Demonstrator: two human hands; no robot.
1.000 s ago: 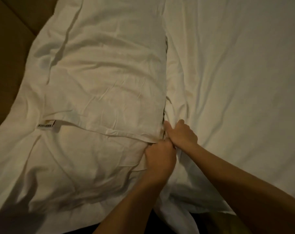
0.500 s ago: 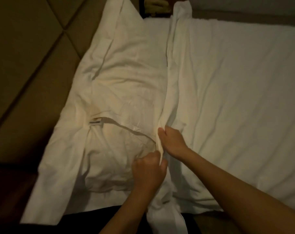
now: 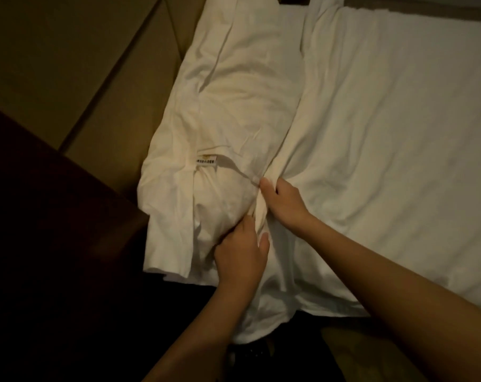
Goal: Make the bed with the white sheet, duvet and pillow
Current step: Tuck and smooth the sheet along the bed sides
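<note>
Bed (image 3: 399, 161): both hands (image 3: 284, 202) together on pillow (image 3: 247, 119)

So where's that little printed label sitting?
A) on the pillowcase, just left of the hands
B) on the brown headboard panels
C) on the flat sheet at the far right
A: the label sits at a hem of the pillowcase, a little up and left of the right hand.
</note>
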